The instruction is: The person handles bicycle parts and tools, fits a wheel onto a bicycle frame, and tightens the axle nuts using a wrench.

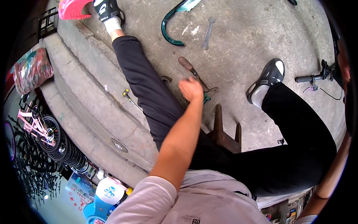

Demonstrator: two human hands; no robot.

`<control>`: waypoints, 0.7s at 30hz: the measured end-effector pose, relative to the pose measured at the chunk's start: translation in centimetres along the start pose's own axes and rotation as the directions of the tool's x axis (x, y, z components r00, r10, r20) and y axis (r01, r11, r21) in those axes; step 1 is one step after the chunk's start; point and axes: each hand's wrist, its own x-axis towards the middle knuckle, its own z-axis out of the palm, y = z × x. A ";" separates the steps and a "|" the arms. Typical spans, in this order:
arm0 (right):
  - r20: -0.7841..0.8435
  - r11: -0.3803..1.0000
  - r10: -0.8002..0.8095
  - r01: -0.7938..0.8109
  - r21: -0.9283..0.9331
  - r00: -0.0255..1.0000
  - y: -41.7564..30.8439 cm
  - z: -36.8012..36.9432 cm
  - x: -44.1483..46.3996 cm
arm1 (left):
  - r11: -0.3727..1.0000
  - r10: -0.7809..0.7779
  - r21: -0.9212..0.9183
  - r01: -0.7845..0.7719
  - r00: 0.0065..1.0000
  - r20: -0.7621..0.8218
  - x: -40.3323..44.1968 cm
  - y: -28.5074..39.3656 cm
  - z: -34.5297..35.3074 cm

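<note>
My left hand (191, 90) is over the concrete floor beside my left leg, its fingers a little apart and nothing visible in them. Close by it lie a screwdriver with a worn brown handle (185, 63), green-handled pliers (206, 98) and a dark curved tool (166, 79), partly hidden. Farther up are a double-ended wrench (209, 34) and a teal curved bicycle part (165, 28). My right hand (344, 65) shows only in part at the dark right edge, near a black handlebar grip (305, 79); its fingers and any hold are unclear.
A wooden stool or frame (219, 128) stands between my legs. Concrete steps (93, 97) run along the left, with a yellow-and-black screwdriver (126, 93) on them. Beyond are a wrapped bundle (33, 71), a pink bicycle (37, 127) and tyres. A pink plastic object (71, 9) is at top left.
</note>
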 end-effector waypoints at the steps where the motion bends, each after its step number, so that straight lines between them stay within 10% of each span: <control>1: 0.004 1.000 0.002 -0.002 0.000 1.000 0.1 0.0 0.0 | 0.992 -0.118 0.055 0.118 0.993 0.004 -1.8 -1.0 0.0; 4: 0.011 1.000 -0.002 0.002 0.004 1.000 0.1 0.0 -0.3 | 0.886 -0.421 0.152 0.438 0.898 -0.131 -4.7 -5.0 0.8; 14: -0.008 0.998 -0.050 0.050 -0.050 0.999 -0.2 -0.3 -0.6 | 0.738 -0.525 0.455 0.499 0.848 -0.078 0.5 -8.9 2.6; 18: -0.160 0.982 -0.064 0.033 -0.188 0.985 0.9 1.0 -0.8 | 0.846 -0.197 0.450 0.285 0.952 -0.233 3.4 -15.0 8.3; 21: -0.417 0.848 -0.056 -0.177 -0.500 0.907 1.5 3.2 -0.7 | 0.979 0.016 -0.204 -0.007 0.999 0.044 1.2 -1.7 2.0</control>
